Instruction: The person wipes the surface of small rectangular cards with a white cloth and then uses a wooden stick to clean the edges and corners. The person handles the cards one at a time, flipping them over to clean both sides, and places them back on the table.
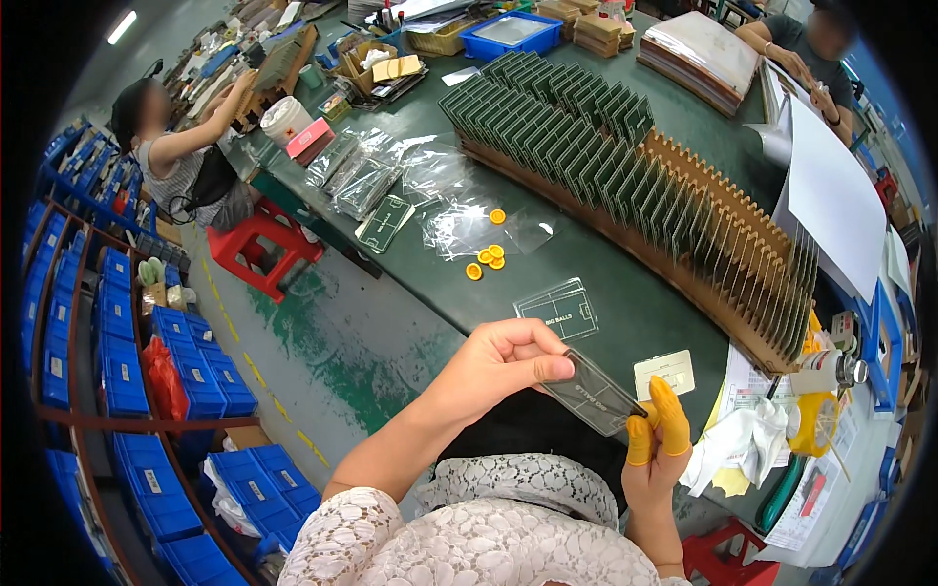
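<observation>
As the left hand [500,366] slants inward, pinching a dark card [592,393], the right hand [656,447] pinches its opposite end.

The green table [635,293] is carrying a long slotted wooden rack [718,192], with clear plastic bags [440,174], yellow discs [486,256], dark cards [557,311] and a cream card [668,367] lying in front of it, while a blue tray [493,52] and what seems to be a stack of sheets [702,59] are resting farther back.

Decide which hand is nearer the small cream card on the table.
Right: the right hand is just below the cream card in view; the left hand is farther off, to its left.
</observation>
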`<state>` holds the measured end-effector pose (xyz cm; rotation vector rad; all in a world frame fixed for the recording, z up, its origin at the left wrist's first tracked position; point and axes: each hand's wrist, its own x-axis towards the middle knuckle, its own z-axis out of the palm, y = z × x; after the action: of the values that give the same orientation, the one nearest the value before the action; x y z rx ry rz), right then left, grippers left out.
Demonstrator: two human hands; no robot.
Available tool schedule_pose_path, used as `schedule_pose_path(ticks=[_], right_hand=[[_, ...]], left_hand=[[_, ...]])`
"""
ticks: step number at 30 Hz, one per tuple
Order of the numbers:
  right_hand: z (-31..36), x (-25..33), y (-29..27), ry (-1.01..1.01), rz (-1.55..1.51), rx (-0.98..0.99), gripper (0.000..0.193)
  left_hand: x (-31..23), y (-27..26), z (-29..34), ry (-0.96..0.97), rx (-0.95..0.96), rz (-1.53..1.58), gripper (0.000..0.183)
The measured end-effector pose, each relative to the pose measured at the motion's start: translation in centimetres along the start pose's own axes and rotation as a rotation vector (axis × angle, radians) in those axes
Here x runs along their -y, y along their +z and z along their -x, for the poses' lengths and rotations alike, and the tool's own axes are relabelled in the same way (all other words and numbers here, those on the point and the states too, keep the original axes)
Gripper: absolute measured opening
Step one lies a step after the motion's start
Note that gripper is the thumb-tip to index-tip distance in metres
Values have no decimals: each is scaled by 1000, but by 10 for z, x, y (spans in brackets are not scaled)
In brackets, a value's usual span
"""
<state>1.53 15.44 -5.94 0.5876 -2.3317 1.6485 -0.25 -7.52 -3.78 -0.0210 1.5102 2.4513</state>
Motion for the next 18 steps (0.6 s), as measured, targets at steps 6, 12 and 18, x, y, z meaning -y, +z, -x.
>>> schedule_pose_path(ticks=[6,12,18], right_hand=[[-6,7,2,157,-163,-65,36],[-3,7,-2,52,-68,-77,37],[-3,8,-5,40,-101,-111,35]], left_hand=[[-9,9,-8,-66,-138,-75,11],[-24,14,-7,4,-42,-92,8],[-27,8,-9,4,-119,-48,11]])
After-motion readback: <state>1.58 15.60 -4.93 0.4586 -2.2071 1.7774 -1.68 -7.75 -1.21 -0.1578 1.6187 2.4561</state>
